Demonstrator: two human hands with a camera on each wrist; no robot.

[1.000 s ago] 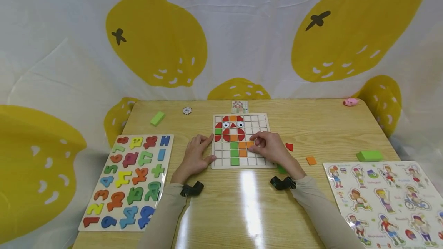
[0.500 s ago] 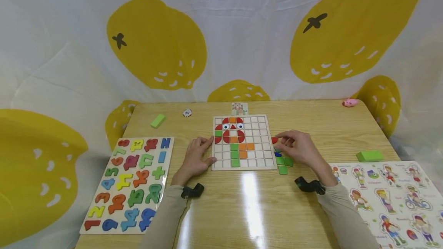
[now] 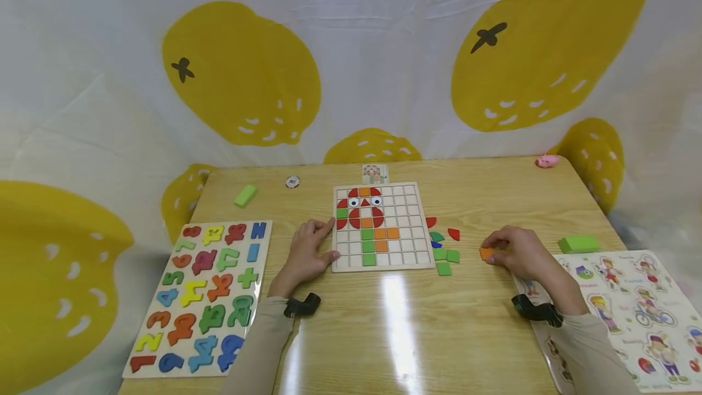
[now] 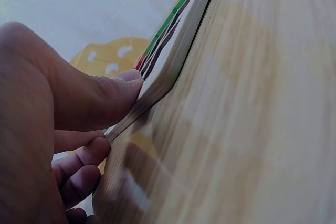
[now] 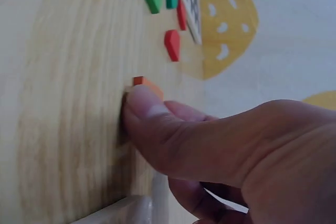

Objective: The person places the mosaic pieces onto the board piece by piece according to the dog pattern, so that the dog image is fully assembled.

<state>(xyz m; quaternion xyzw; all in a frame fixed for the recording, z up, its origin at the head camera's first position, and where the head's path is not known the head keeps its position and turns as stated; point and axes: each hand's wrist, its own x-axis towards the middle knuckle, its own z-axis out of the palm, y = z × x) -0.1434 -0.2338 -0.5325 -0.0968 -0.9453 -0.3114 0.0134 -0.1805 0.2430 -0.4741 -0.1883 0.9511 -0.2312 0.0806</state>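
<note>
My right hand (image 3: 523, 255) pinches a small orange square tile (image 3: 485, 253) low over the table, right of the board. In the right wrist view the thumb covers most of that orange tile (image 5: 152, 88). My left hand (image 3: 307, 252) rests against the left edge of a wooden grid board (image 3: 384, 269), thumb and index finger touching the frame. The left wrist view shows the thumb on the board's corner. Red, orange and green tiles and two eye tiles fill some cells at the board's left and middle.
Beside the board lie several green tiles (image 3: 453, 256) and red pieces (image 3: 454, 234). A picture card (image 3: 375, 173) is behind it. A number puzzle (image 3: 265, 249) stands left, a sports puzzle (image 3: 631, 316) right. Green blocks (image 3: 245, 195), a round chip (image 3: 293, 181) and a pink pig (image 3: 546, 161) lie farther back.
My right hand has moved from the board, past the loose pieces, right to the orange tile. A red piece it touched half a second ago lies beside the board. My left hand stays put.
</note>
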